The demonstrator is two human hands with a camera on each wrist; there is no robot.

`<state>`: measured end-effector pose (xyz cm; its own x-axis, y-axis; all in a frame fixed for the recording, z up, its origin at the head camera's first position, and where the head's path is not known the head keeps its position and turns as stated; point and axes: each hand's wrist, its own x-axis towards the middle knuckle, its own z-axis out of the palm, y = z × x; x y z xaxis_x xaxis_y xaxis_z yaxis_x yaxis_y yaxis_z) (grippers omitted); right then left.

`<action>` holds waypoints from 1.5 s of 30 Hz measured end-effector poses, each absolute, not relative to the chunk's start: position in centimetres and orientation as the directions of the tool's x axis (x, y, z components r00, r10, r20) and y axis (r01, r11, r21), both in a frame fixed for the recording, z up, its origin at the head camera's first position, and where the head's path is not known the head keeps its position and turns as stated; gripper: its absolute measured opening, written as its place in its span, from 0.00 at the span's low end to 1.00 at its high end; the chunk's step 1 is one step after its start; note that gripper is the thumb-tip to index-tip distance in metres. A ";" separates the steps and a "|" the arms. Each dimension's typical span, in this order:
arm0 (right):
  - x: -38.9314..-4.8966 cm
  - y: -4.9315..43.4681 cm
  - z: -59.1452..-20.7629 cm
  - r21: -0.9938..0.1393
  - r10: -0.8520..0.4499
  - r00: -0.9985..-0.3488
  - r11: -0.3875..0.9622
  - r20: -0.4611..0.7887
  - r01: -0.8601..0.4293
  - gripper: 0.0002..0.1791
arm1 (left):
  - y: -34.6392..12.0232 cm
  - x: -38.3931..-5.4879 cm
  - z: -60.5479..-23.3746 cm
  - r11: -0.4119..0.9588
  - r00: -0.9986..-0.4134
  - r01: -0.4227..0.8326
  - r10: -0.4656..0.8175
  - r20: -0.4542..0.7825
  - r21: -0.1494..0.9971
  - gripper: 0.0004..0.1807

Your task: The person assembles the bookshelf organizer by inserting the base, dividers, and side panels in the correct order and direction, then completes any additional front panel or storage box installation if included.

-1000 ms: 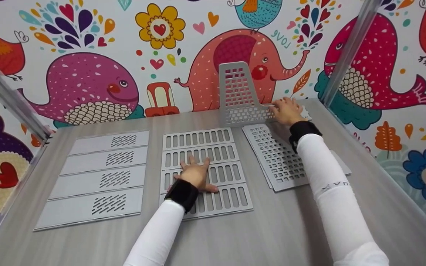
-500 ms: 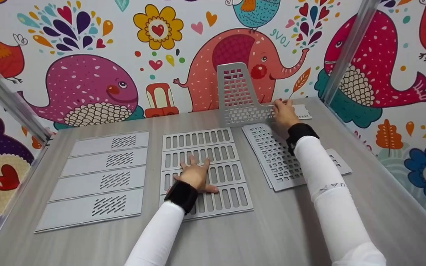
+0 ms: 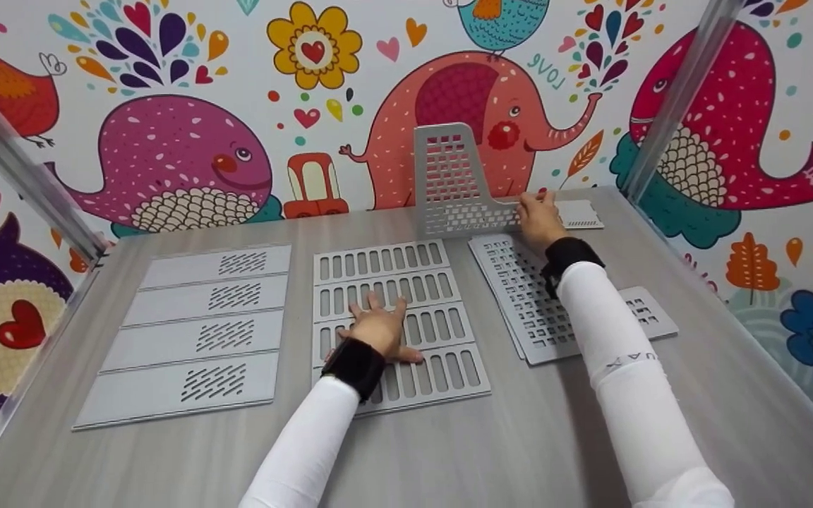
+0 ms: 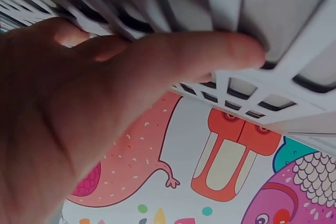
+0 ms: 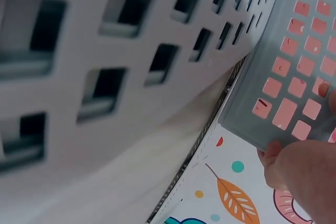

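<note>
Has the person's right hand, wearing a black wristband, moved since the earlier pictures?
Yes: in the head view, the right hand shifted left against the painted coral elephant.

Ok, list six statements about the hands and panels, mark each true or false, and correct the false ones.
1. The left hand is spread on the slotted panel. True.
2. The slotted panel stands upright. False: it lies flat.
3. The right hand holds the upright panel by its low end. True.
4. In the head view, the upright panel's tall end is on the right. False: it is on the left.
5. The panel with diagonal slits lies left of the slotted panel. True.
6. The left hand's wrist is bare. False: it wears a black band.
</note>
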<state>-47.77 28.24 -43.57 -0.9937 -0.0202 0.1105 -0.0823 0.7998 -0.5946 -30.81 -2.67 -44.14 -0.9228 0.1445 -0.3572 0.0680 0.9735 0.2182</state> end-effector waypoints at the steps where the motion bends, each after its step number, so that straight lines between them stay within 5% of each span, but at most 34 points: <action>1: -47.8 28.2 -43.5 -0.597 -0.024 -0.993 0.797 0.113 -0.087 0.14 | -2.7 -30.9 -44.1 0.975 -0.923 0.071 0.144 -0.358 0.211 0.63; 20: -48.7 28.3 -43.2 -0.570 -0.039 -0.999 0.820 0.021 -0.044 0.12 | -3.1 -31.0 -44.4 0.972 -0.916 0.101 0.174 -0.361 0.213 0.62; 29: -48.1 27.3 -42.4 -0.503 -0.164 -0.985 0.856 -0.052 -0.116 0.16 | -3.2 -31.3 -44.5 0.961 -0.899 0.193 0.255 -0.357 0.200 0.61; 45: -48.0 23.4 -43.1 -0.505 -0.320 -0.948 0.818 -0.003 -0.275 0.25 | -2.2 -31.2 -44.4 0.976 -0.905 0.142 0.195 -0.378 0.163 0.61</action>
<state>-48.01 23.42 -43.07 -0.9476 -0.3196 -0.0025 -0.2746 0.8181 -0.5053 -31.25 -2.22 -44.41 -0.9053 0.1947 -0.3775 0.1421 0.9764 0.1629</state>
